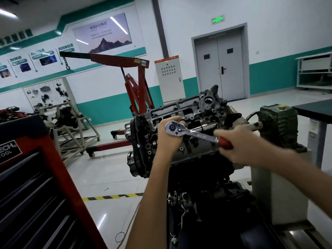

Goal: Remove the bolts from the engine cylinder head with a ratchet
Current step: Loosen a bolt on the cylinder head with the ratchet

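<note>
The grey engine cylinder head [181, 108] sits tilted on an engine stand at the centre of the view. A chrome ratchet [190, 132] with a red handle lies across it, its round head toward the left. My left hand [168, 136] curls around the ratchet head from below and behind. My right hand [235, 142] grips the red handle at the right end. A chrome extension bar [208, 127] shows behind the ratchet, pointing into the head. The bolt under the tool is hidden.
A red and black tool cabinet [32, 186] stands close at the left. A red engine crane [133, 83] is behind the engine. The green stand gearbox [278, 123] is at the right, beside a dark table [316, 108]. A yellow-black floor stripe [111, 196] runs below.
</note>
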Available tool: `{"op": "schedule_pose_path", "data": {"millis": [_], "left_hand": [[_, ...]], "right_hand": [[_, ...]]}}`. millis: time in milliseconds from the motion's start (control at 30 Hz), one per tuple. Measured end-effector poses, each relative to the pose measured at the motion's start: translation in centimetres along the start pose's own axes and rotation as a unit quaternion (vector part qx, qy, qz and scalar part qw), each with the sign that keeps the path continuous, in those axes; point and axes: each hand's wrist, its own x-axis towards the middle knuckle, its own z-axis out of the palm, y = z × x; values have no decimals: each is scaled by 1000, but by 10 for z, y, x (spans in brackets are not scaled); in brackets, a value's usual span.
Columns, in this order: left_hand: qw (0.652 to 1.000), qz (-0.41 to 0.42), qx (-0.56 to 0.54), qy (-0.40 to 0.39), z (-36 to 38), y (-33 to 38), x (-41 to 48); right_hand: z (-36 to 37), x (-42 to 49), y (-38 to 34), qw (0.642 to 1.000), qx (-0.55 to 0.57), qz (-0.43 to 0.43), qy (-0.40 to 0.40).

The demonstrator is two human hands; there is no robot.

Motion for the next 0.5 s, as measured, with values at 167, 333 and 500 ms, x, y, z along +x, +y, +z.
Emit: {"op": "schedule_pose_path", "data": {"millis": [167,333,500], "left_hand": [[998,-6,-29,60,13,4,1],[998,-29,-33,53,11,2,0],[999,-17,-12,-50,-11,-1,2]], "right_hand": [[87,-34,-72,928,336,109,120],[95,-28,-85,919,364,109,104],[6,-8,-8,994,92,-6,-51]]}}
